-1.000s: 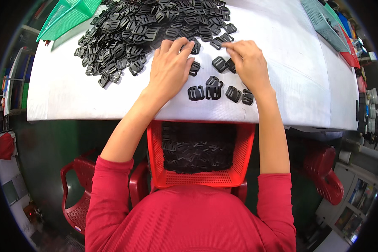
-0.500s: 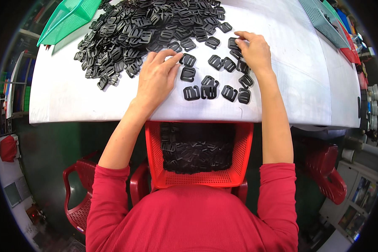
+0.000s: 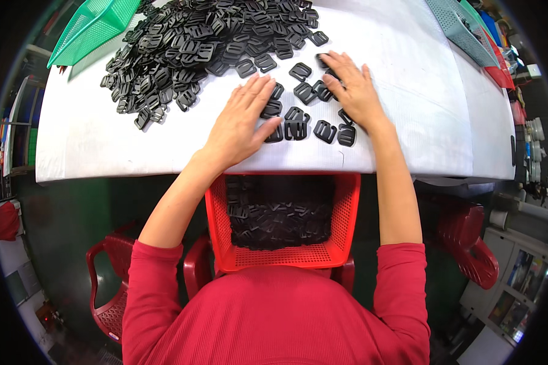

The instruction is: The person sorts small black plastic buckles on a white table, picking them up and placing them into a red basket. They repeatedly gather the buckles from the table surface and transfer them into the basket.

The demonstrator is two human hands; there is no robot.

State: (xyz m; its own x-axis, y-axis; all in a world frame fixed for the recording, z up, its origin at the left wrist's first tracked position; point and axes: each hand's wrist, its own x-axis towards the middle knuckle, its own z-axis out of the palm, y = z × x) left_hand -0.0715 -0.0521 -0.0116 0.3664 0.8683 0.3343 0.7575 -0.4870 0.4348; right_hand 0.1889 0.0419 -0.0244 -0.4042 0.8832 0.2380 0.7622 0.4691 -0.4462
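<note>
Several black plastic buckles [image 3: 296, 130] lie loosely grouped on the white table, between my two hands. My left hand [image 3: 240, 121] is flat with fingers stretched, along the left side of the group, its thumb over a lower buckle. On the right side my right hand [image 3: 354, 91] lies spread, its fingers and palm partly covering other buckles. Neither hand grips anything. Behind them, to the far left, rises a large heap of the same buckles [image 3: 189, 52].
A red plastic basket [image 3: 286, 258] holding many black buckles sits below the table's near edge, against my body. At the far left is a green basket [image 3: 94, 33], at the far right a grey-blue one [image 3: 466, 36]. Dark red chairs [image 3: 112, 286] stand on the floor.
My left hand has come down and right, flattening beside the loose buckles. My right hand has shifted slightly left and toward me, spreading over them. The whole view has moved a little.
</note>
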